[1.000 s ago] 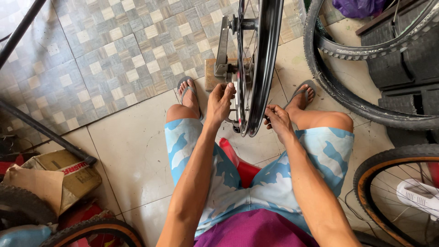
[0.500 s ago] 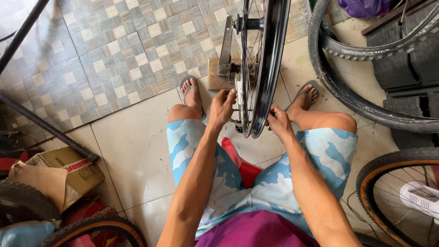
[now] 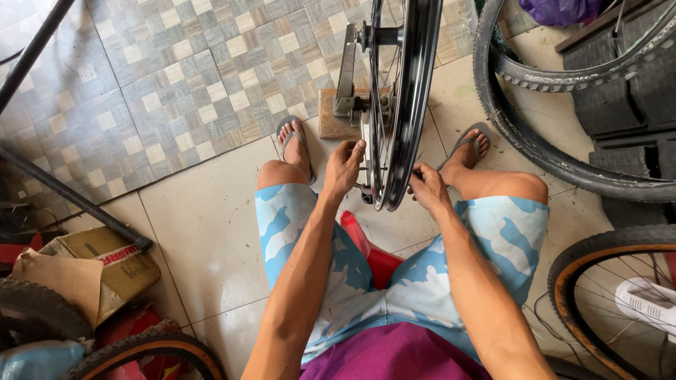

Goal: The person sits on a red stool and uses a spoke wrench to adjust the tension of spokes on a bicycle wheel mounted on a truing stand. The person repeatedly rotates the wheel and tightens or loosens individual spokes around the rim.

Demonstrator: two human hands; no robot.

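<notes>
Barely shifted since the earlier frame, the left hand point(image 3: 343, 167) rests open on the stiff black spoked bicycle wheel point(image 3: 405, 105) (upright in its metal stand point(image 3: 346, 70)); the right hand point(image 3: 427, 188) pinches something small at the rim, best gripped there.

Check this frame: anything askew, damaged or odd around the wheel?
Nothing on the black wheel looks bent or broken; it stands upright in its stand, left hand and right hand on either side. Only clutter: a torn cardboard box lies crumpled at left.
</notes>
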